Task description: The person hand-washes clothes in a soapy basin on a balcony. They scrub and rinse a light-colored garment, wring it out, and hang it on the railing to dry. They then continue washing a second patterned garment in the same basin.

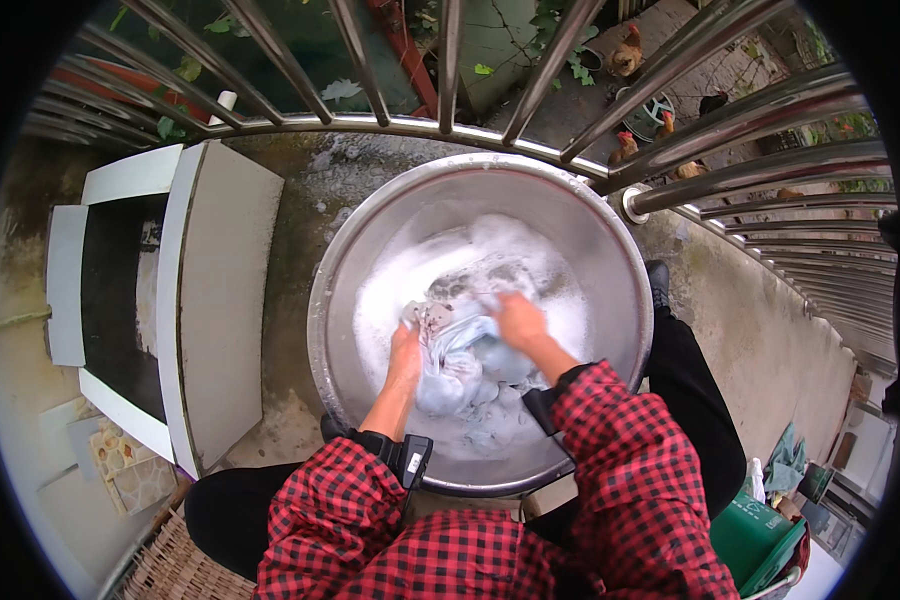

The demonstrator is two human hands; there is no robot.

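A large round metal basin (592,225) with soapy water and thick white suds (390,292) stands before me on the concrete floor, between my legs. Wet, light blue and white cloth (457,360) is bunched in it, partly in the water. My left hand (405,356) grips the cloth's left side, where dark stains or a dark print show. On the cloth's upper right is my right hand (521,322), blurred, with its fingers closed on the fabric. A black band with a small device sits at my left wrist.
Metal railings (450,67) curve along the far side and right; chickens (626,52) stand beyond them. A white open-fronted cabinet (221,300) is at left, a wicker basket (187,559) at lower left. A green bin (757,540) stands at lower right.
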